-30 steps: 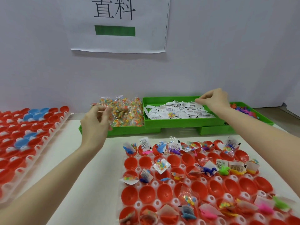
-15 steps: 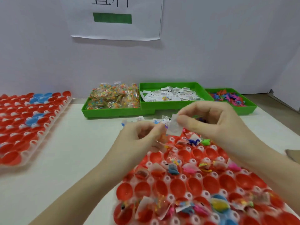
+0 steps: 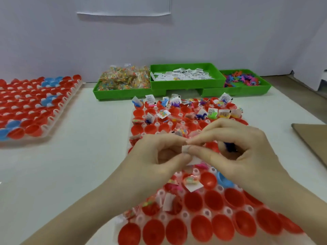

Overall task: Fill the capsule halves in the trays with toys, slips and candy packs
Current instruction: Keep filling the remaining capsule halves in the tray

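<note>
Pinching one small white paper slip [image 3: 188, 150] together, left hand [image 3: 160, 156] and right hand [image 3: 235, 147] have dropped from the upper-frame bins to mid-frame, above the clear tray of red plastic capsule halves [image 3: 208, 225], ready to fill.

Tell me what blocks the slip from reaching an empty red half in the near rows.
Nothing visible does. Both hands, left and right, pinch the white slip above the tray, and open empty red halves lie just below and nearer the person.
</note>
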A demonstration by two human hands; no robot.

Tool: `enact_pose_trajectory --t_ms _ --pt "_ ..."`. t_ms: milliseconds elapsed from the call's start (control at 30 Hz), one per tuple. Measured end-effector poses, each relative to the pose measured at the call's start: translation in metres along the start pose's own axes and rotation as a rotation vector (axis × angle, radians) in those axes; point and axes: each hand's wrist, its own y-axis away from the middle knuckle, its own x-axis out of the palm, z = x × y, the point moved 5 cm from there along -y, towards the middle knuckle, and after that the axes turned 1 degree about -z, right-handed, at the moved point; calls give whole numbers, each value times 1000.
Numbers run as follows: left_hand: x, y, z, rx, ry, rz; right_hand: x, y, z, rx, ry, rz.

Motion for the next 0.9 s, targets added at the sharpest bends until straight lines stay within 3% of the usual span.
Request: enact_pose_trajectory --t_ms 200,400,667,800,900 --pt "8 1 2 103 -294 -74 -18 20 -32 299 -404 -34" --pt "29 -3 8 125 -462 13 -30 42 -35 226 -276 -31" --pt "7 16 -5 101 -306 33 -31 63 -23 182 -301 -115" --pt "-5 27 -3 74 -197 -60 -24 65 -21 219 -382 -146" --pt "1 32 0 74 -247 -48 -18 64 -19 226 -401 -122"
